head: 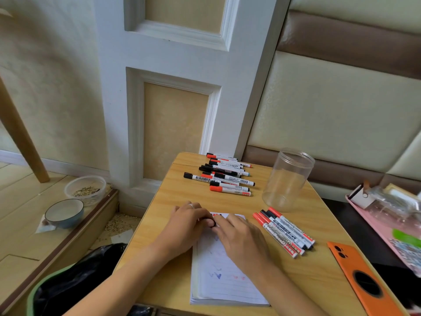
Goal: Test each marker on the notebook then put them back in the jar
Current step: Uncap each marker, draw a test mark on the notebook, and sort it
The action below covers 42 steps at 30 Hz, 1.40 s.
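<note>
While both hands meet over the top of the open notebook (pixel 224 279) on the surface (pixel 173 201), the left hand (pixel 184 226) and right hand (pixel 239 236) each keep a clenched grip on a black-capped marker (pixel 213 223), the empty jar (pixel 286 180) standing beyond.

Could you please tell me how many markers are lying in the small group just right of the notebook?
4. They lie side by side between the notebook and the orange phone: two red-capped markers nearest the notebook, a black-capped marker, then another red-capped marker.
</note>
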Each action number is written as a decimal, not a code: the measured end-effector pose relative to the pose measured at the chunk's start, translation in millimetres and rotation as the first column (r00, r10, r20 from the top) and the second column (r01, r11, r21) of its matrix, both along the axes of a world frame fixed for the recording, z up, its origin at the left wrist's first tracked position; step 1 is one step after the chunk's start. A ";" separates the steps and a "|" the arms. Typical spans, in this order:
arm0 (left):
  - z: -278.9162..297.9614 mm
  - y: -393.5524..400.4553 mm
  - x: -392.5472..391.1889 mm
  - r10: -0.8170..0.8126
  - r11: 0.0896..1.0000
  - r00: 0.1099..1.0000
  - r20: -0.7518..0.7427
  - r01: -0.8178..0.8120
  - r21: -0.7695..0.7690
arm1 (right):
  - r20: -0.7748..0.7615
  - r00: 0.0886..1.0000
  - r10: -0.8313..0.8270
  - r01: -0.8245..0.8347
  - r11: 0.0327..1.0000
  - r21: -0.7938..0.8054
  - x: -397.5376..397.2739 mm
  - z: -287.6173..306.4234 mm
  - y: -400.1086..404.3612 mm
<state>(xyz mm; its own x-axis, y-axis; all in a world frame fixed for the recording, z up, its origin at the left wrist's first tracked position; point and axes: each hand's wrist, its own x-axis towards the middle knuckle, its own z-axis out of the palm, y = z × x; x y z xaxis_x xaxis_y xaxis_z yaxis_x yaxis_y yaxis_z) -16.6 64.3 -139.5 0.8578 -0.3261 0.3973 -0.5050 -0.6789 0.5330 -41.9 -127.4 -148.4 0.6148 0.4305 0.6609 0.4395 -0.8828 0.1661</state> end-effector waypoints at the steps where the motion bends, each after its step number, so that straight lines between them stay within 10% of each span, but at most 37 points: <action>1: -0.7 -1.7 0.2 0.002 1.000 1.000 -0.002 -0.002 -0.008 | 0.009 1.000 -0.011 0.011 1.000 -0.008 0.3 -0.2 0.0; 23: 2.4 4.8 34.5 0.148 0.978 0.989 -0.028 -0.151 -0.144 | -0.255 0.959 -0.124 0.140 0.989 0.049 -3.4 1.8 1.5; 42: -9.6 0.7 23.6 0.168 0.981 0.985 -0.035 -0.164 0.107 | -0.206 0.964 -0.166 0.174 0.984 0.022 -4.5 2.3 1.8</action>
<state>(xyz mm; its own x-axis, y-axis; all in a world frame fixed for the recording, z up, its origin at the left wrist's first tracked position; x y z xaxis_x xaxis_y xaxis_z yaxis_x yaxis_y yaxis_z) 7.0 65.0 -149.1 0.9193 -0.2151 0.3295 -0.3582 -0.8039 0.4748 -46.3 -125.6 -146.1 0.7995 0.2839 0.5293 0.3032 -0.9515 0.0523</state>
